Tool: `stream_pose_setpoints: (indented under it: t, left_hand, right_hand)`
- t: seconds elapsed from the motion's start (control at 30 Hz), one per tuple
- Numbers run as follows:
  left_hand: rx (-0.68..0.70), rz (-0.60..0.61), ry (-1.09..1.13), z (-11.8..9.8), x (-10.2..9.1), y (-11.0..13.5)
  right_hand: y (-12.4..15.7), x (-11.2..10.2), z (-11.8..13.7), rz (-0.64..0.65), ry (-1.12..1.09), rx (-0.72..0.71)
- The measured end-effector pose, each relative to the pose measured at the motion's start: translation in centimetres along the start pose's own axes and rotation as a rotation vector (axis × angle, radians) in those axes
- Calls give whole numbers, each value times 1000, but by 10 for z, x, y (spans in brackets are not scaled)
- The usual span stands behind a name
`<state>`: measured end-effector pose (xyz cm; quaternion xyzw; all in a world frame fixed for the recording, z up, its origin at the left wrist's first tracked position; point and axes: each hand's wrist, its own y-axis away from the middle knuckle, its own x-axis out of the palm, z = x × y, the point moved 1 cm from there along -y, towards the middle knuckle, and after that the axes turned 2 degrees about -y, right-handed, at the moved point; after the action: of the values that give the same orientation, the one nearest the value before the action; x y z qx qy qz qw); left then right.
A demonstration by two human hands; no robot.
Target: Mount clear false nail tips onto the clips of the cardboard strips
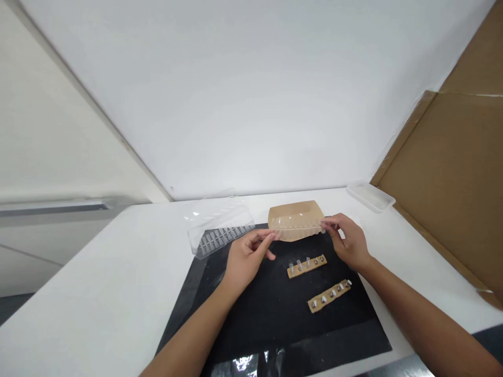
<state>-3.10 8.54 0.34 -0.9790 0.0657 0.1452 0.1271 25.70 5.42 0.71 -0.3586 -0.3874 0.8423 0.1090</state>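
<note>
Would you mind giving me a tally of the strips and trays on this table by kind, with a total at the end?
Tan card strips on the black mat: 2
Tan card piece with clear plastic strip, held by left hand and right hand: 1
Clear plastic tray: 1
Pale shallow tray: 1
Total: 5

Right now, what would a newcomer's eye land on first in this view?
The left hand and right hand hold a clear strip in front of a tan card, mid-view. Below, two cardboard strips with small metal parts lie on a black mat; a clear tray sits at left.
</note>
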Motion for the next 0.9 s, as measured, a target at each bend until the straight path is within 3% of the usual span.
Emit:
stream_pose_setpoints:
  t: [0.2, 0.37, 0.6, 0.9]
  left_hand:
    - [-76, 35, 221, -2, 3, 0]
    - [-28, -18, 276, -4, 5, 2]
    - [283, -67, -67, -5, 0, 7]
    - [672, -83, -299, -17, -5, 10]
  right_hand:
    - [3, 2, -2, -30, -19, 98]
    - [4, 3, -2, -46, -38, 94]
    - [4, 1, 0, -71, -57, 61]
    - [2, -3, -3, -134, -65, 68]
